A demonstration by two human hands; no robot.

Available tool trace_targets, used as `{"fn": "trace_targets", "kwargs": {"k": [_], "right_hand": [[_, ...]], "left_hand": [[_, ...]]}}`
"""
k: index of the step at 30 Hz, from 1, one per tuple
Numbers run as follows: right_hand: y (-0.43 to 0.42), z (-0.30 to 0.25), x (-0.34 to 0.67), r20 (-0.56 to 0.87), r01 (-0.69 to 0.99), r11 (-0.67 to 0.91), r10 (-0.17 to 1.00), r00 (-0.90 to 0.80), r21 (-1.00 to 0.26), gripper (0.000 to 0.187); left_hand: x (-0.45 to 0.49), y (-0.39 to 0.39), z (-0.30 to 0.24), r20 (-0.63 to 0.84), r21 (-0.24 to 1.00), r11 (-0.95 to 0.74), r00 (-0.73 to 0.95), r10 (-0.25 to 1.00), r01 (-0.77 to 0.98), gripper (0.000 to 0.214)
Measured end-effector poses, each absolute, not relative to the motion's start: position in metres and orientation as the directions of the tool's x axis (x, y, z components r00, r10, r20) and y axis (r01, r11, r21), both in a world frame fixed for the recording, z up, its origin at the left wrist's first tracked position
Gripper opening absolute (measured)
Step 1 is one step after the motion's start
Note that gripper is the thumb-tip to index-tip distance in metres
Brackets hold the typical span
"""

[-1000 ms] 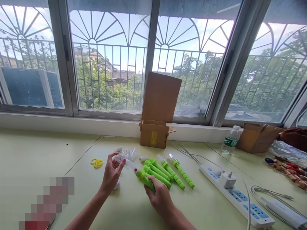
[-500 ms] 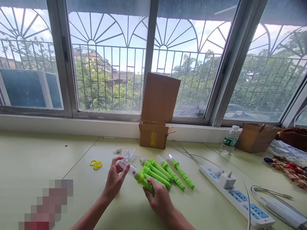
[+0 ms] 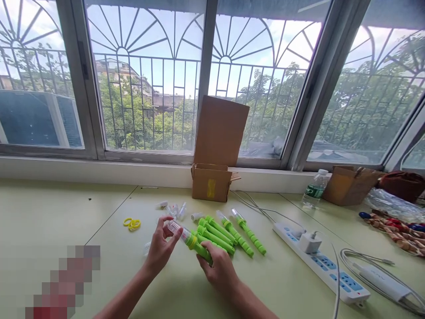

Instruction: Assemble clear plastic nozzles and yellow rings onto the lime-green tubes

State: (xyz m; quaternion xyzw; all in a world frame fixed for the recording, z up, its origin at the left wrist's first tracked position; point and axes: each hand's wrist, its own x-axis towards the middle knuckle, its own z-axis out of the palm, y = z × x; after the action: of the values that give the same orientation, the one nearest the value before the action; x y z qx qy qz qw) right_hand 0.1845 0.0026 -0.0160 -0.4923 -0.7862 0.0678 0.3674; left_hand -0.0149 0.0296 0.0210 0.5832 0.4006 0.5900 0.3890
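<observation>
My left hand [image 3: 163, 241] pinches a clear plastic cap [image 3: 175, 228] between thumb and fingers. The cap sits in line with the threaded end of a green plastic tube [image 3: 203, 253], where a yellow ring [image 3: 191, 241] shows. My right hand [image 3: 219, 268] is wrapped around the lower part of that tube. Just beyond it lie several green tubes [image 3: 217, 232] without caps. To their right are two tubes with clear caps on, one of them the outer capped tube [image 3: 249, 231]. Loose clear caps [image 3: 181, 211] lie behind my left hand.
Several yellow rings [image 3: 132, 224] lie on the table at left. An open cardboard box [image 3: 210, 184] stands by the window. At right are a power strip [image 3: 320, 266], cables, a water bottle [image 3: 314, 189] and another cardboard box [image 3: 348, 186].
The view has shifted slightly. Both hands keep their grip on the cap and tube, and the cap appears to sit a little closer over the tube's threaded end.
</observation>
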Motion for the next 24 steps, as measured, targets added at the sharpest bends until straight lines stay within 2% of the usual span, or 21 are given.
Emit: {"fn": "trace_targets", "kwargs": {"k": [15,24], "right_hand": [[0.0042,-0.0125,0.1871,0.477,0.763,0.477,0.842,-0.253,-0.437,0.028],[0.0016,-0.0111,0.1856,0.488,0.752,0.493,0.832,-0.262,-0.437,0.024]], "left_hand": [[-0.0142,0.027,0.0239,0.388,0.92,-0.387,-0.018,0.921,0.058,0.046],[-0.0125,0.0266,0.0185,0.414,0.909,-0.413,-0.003,0.91,0.064,0.043]]}}
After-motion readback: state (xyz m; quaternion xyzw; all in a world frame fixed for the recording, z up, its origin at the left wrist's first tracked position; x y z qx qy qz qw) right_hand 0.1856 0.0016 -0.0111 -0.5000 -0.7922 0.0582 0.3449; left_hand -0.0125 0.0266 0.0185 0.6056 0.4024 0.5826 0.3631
